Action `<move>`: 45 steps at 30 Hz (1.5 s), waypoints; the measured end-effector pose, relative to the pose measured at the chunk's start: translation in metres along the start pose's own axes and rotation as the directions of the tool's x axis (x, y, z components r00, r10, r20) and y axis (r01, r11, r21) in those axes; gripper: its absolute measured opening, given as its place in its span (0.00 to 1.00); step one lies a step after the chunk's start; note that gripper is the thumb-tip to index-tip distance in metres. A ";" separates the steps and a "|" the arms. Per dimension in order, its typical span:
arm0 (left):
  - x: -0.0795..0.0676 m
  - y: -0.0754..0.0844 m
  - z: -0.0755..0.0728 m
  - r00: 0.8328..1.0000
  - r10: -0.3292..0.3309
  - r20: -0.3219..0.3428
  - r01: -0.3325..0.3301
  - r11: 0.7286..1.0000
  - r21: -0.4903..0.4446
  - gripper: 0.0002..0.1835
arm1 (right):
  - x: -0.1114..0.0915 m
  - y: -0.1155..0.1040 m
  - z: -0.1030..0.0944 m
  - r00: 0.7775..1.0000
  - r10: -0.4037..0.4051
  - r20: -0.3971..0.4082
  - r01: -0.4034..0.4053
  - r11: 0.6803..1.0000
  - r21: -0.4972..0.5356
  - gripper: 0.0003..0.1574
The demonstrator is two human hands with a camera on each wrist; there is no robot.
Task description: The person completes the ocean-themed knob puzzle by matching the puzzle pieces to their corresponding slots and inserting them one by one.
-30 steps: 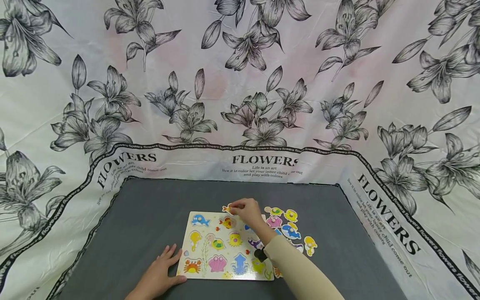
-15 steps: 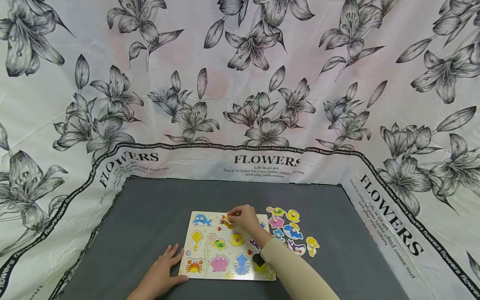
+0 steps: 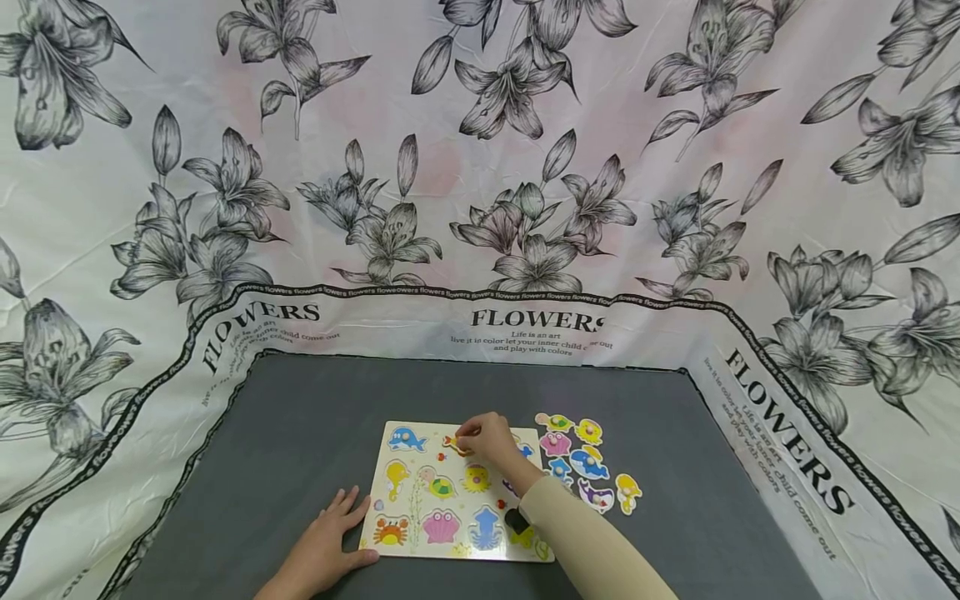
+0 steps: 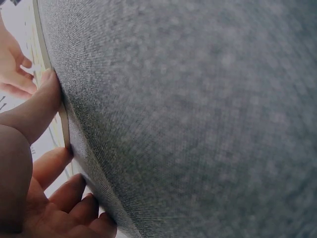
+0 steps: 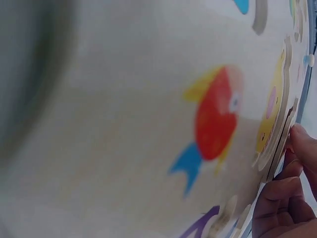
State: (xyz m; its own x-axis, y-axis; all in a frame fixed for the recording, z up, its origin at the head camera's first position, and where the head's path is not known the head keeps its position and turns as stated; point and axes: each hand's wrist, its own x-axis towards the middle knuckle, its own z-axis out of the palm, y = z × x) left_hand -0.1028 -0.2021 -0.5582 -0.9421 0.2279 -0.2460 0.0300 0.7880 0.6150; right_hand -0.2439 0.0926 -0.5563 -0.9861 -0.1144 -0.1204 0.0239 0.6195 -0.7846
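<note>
A wooden peg puzzle board (image 3: pixel 433 432) with sea-animal pictures lies on the dark grey tabletop. My right hand (image 3: pixel 491 440) pinches an orange-red fish puzzle piece (image 3: pixel 450 442) at the fish picture near the board's far edge; its fingers partly cover the piece. In the right wrist view, the right hand's fingertips (image 5: pixel 292 148) hold the thin piece low over the board (image 5: pixel 124 99). My left hand (image 3: pixel 322 542) rests spread at the board's left edge, thumb at the near corner. The left wrist view shows its thumb (image 4: pixel 42 101) against the board's rim (image 4: pixel 42 39).
Several loose pieces lie right of the board, among them a blue whale (image 3: pixel 588 463), a pink shell (image 3: pixel 555 443), a turtle (image 3: pixel 555 422) and a yellow seahorse (image 3: pixel 627 493). A whale (image 3: pixel 407 439) and a crab (image 3: pixel 391 530) show on the board. A flower-printed cloth (image 3: pixel 390 325) surrounds the tabletop.
My right hand has brought the fish piece from beyond the board's far edge nearer, onto the fish picture. The left hand has stayed at the board's left edge.
</note>
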 end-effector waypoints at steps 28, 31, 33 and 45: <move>0.004 -0.001 0.001 0.999 -0.025 0.032 0.025 1.000 -0.005 0.53 | -0.006 -0.009 -0.022 0.998 -0.056 -0.016 0.056 0.998 0.006 0.15; 0.005 -0.001 0.000 0.999 -0.031 0.029 0.031 0.999 -0.009 0.53 | -0.009 -0.014 -0.032 0.993 -0.114 -0.034 0.115 0.993 0.020 0.16; 0.005 -0.001 0.000 0.999 -0.035 0.032 0.036 0.999 -0.004 0.54 | -0.012 -0.017 -0.038 0.990 -0.133 -0.043 0.134 0.990 0.037 0.16; 0.009 -0.004 0.003 0.997 -0.058 0.054 0.058 0.998 0.006 0.55 | -0.028 -0.014 -0.074 0.981 -0.124 -0.148 0.138 0.987 0.086 0.16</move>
State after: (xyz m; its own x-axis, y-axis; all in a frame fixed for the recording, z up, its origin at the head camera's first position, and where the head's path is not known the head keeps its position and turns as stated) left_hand -0.1108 -0.2013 -0.5655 -0.9228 0.2125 -0.3212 -0.0221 0.8034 0.5950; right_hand -0.2284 0.1440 -0.4968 -0.9948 -0.0745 0.0690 -0.0980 0.5287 -0.8431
